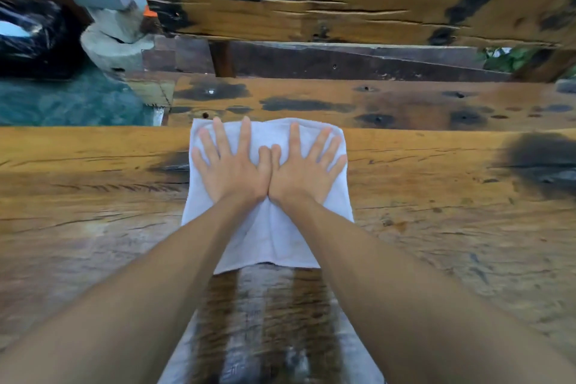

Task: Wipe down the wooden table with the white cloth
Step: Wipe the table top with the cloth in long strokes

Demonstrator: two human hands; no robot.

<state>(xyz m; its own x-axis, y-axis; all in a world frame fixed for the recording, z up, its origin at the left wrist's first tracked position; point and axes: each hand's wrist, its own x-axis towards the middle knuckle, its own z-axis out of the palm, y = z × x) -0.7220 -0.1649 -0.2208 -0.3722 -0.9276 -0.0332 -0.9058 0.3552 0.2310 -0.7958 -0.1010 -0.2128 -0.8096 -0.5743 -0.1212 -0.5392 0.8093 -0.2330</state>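
A white cloth [274,234] lies spread flat near the far edge of the wooden table [93,196]. My left hand [232,165] and my right hand [304,165] press side by side on the cloth's far half, palms down, fingers apart, thumbs touching. Both forearms reach out over the table and cover part of the cloth. A darker, wet-looking streak [268,321] runs on the wood from the cloth's near edge back toward me.
Beyond the table's far edge stands a wooden bench [374,100] with a plank backrest [358,12]. At the far left are a black plastic bag [34,37], a grey stone block [112,44] and a green floor [68,103]. Dark burn-like marks [542,159] spot the wood.
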